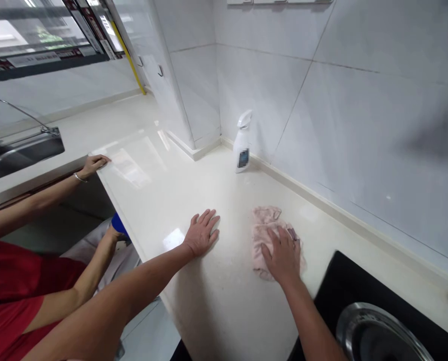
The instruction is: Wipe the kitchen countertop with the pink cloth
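My right hand [285,255] lies on a crumpled pale pink cloth [264,235], pressing it against the white countertop [224,301]. Its fingers are spread over the cloth, not wrapped round it; a small purple patch shows by the fingertips. To the left, my left hand [202,233] rests flat on the bare counter with fingers apart and nothing in it. Beyond both hands, a white spray bottle [242,145] with a blurred label stands upright near the wall corner.
A black cooktop [340,276] with a round metal rim [359,313] is at lower right. On the left, a person in a red shirt [16,281] leans below the counter, one hand [95,164] on its edge, the other by a blue object [118,224]. A sink [31,155] lies beyond.
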Motion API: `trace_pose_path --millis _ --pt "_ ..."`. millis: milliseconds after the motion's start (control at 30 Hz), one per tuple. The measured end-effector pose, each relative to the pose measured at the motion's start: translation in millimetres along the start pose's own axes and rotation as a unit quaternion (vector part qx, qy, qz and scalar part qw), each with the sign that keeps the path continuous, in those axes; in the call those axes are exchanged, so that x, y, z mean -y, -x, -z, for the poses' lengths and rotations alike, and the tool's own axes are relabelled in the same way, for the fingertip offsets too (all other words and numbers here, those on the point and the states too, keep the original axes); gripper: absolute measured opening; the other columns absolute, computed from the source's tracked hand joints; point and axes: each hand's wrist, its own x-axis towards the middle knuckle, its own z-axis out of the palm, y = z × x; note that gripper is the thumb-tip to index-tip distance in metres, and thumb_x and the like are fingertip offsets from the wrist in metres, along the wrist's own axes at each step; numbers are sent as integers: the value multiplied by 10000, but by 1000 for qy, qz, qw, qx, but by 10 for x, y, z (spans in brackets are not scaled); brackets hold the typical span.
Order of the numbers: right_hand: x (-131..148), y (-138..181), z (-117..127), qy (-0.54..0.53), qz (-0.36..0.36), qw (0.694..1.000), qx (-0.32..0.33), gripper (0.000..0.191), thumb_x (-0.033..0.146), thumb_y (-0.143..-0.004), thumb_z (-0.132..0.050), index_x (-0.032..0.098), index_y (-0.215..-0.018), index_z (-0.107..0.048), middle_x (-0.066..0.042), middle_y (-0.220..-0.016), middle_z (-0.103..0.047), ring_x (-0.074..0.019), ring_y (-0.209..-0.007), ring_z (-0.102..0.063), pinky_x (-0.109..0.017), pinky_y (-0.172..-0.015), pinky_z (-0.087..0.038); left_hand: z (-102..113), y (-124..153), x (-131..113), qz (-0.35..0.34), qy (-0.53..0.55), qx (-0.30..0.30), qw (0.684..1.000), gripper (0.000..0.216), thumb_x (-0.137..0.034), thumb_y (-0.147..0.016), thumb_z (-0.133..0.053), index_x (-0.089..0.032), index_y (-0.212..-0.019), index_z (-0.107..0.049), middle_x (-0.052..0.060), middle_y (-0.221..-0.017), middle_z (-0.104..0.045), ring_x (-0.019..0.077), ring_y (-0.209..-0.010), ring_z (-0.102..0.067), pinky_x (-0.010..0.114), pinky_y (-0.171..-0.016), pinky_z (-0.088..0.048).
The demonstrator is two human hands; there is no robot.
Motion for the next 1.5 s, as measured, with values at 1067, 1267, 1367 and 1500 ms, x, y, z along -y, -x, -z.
trace_pose_path --millis 1067,1267,1367,1500 --pt "529 1581 -22 33 91 992 -85 689 486 -929 -543 378 -1576 -334 -131 -1649 -401 -366 -1490 -416 -587 -1085 -426 -11 -9 17 -3 0 -21 1000 512 -391 -1011 -421 -236 -1482 -549 123 -1614 -485 330 -1509 -404 589 -1195 -316" --pt "576 1735 -54 12 91 991 -95 613 503 -922 -563 401 -1513 -436 -95 -1613 -467 -346 -1444 -485 -567 -1053 -454 -22 -10 34 -4 0 -29 1000 503 -384 -1000 -449 -257 -1474 -557 112 -1608 -495 329 -1503 -420 580 -1196 -323" --pt "629 1622 -35 -24 72 993 -87 548 507 -935 -556 415 -1471 -483 -67 -1607 -481 -329 -1461 -469 -577 -1101 -429 -25 -13 41 -6 -2 -30 1000 497 -375 -998 -455 -247 -1464 -568 120 -1600 -505 335 -1494 -434 587 -1186 -337" --pt "669 1326 -25 -61 46 995 -65 480 470 -970 -516 415 -1446 -510 -40 -1633 -448 -300 -1508 -409 -580 -1170 -374 -28 -14 46 -10 -8 -34 999 493 -371 -996 -463 -244 -1460 -570 119 -1607 -494 330 -1500 -428 589 -1179 -345"
